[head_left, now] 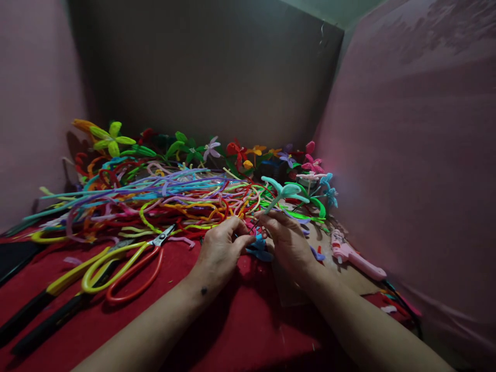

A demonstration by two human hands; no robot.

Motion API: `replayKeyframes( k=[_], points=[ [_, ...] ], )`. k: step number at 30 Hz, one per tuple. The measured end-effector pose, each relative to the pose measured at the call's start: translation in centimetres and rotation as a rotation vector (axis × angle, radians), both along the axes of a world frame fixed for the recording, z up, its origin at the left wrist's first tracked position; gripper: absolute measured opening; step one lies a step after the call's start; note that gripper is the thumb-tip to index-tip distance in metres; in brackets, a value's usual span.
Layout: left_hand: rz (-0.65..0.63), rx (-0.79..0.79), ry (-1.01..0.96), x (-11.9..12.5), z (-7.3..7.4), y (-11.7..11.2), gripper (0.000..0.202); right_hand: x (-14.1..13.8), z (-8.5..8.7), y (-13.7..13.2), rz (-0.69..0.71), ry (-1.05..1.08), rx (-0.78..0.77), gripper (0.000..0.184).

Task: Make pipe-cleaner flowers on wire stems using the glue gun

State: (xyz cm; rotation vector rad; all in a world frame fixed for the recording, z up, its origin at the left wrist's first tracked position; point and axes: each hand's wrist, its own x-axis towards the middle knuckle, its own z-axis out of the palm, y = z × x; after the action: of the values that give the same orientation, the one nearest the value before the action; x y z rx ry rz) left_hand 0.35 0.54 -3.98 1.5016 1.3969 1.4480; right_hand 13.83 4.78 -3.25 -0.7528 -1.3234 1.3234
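Note:
A mint-green pipe-cleaner flower point(285, 191) with curved petals rises tilted from the fingers of my right hand point(289, 243), which are closed on its stem. My left hand point(222, 245) faces it, thumb and forefinger pinched close to the lower end of that stem. What lies between the left fingertips is too small and dark to make out. Just below both hands are blue pipe-cleaner petals point(260, 253), partly hidden by the fingers. Pink pieces show behind them.
Loose coloured pipe cleaners point(186, 194) spread across the red cloth point(232, 320). Scissors point(135, 258) and yellow-and-black handled pliers point(73, 274) lie at left. A pink glue gun point(356, 258) rests on cardboard point(352, 281) at right. Finished flowers point(112, 139) line the back by the wall.

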Motion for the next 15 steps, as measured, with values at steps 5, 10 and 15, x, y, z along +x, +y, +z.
replayKeyframes(
  k=[5,10,15],
  points=[
    [0.029,0.014,0.099,0.0,0.2,-0.2,0.012,0.3,0.7,-0.5,-0.008,-0.071,0.047,0.012],
    [0.026,-0.016,0.129,0.0,0.0,0.1,0.011,0.2,1.5,-0.9,-0.006,-0.13,0.092,0.014],
    [0.064,0.036,0.222,0.0,0.0,0.0,0.007,-0.1,0.7,-0.5,0.019,-0.081,0.084,0.009]
  ],
)
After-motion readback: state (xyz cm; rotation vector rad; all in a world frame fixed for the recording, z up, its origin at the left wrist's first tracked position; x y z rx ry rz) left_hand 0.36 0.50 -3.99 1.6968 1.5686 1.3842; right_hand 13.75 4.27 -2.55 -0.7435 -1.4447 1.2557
